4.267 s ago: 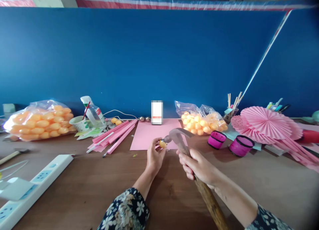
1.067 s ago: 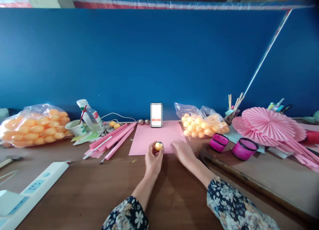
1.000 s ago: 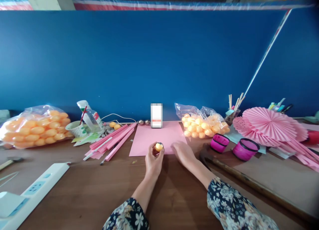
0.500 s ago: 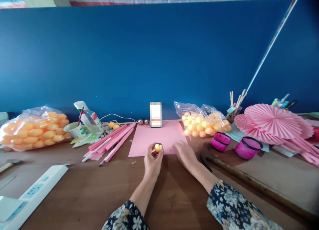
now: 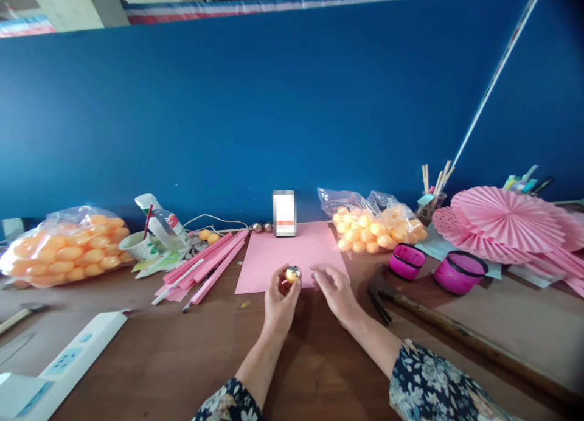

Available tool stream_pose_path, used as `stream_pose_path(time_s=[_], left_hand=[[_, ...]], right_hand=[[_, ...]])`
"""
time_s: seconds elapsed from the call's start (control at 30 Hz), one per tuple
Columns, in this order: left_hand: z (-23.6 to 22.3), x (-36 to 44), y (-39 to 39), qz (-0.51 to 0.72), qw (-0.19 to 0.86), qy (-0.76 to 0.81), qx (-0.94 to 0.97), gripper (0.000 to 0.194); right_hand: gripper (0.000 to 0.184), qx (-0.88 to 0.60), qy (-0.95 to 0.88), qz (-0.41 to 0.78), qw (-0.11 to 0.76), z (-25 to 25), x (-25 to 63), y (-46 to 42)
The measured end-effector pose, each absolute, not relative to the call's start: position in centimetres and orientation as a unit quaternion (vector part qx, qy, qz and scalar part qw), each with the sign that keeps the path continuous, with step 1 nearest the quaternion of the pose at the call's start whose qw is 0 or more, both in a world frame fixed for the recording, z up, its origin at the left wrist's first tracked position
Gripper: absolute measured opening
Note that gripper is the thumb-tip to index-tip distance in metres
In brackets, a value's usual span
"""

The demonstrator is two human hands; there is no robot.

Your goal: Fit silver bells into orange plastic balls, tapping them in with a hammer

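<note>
Between the fingertips of my left hand (image 5: pixel 280 305), which is closed, is a small ball (image 5: pixel 292 274), orange below with a shiny silver patch on top. My right hand (image 5: pixel 336 294) hovers to the right of the ball, fingers curved and a little apart, with nothing seen in it. Beneath both hands lies a sheet of pink paper (image 5: pixel 269 260) on the brown table. Two silver balls (image 5: pixel 263 227) sit at the paper's back edge, left of an upright phone (image 5: pixel 285 214) with a blurred screen.
Bags of orange balls (image 5: pixel 68 250) stand at left and at right (image 5: pixel 369 229). Pink strips (image 5: pixel 207 266) lie left of the paper. On the right are a hammer (image 5: pixel 438 314), two magenta bands (image 5: pixel 460 272) and pink paper fans (image 5: pixel 497 223). A power strip (image 5: pixel 77 354) lies front left.
My right hand has lifted off the pink paper and turned, its fingers now curved towards the ball. The left hand keeps the ball in nearly the same place. The view has tilted slightly.
</note>
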State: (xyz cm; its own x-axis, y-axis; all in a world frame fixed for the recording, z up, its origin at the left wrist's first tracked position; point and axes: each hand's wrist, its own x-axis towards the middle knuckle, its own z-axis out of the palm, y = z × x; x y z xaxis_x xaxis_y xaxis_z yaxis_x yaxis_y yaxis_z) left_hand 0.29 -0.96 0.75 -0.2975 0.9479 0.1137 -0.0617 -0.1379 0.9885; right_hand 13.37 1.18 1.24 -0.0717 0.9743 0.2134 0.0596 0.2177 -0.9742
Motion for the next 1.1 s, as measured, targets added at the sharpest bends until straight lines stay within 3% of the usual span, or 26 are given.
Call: stream_pose_path(time_s=[0.17, 0.37, 0.5, 0.73, 1.1], left_hand=[[0.98, 0.28, -0.90, 0.651, 0.531, 0.425, 0.335, 0.050], [1.18, -0.05, -0.46, 0.668, 0.624, 0.338, 0.225, 0.029], [1.36, -0.10, -0.56, 0.651, 0.645, 0.341, 0.209, 0.021], [1.13, 0.33, -0.95, 0.644, 0.650, 0.319, 0.248, 0.039], [0.63, 0.52, -0.78, 0.637, 0.633, 0.348, 0.271, 0.038]], right_hand=[[0.028, -0.414, -0.589, 0.478, 0.504, 1.17, 12.99, 0.93], [0.026, -0.383, -0.570, 0.525, 0.502, 1.13, 12.67, 0.72], [0.027, -0.382, -0.523, 0.558, 0.519, 1.21, 12.57, 0.80], [0.019, -0.369, -0.493, 0.582, 0.531, 1.52, 12.63, 0.68], [0.019, -0.372, -0.514, 0.569, 0.523, 1.42, 12.52, 0.58]])
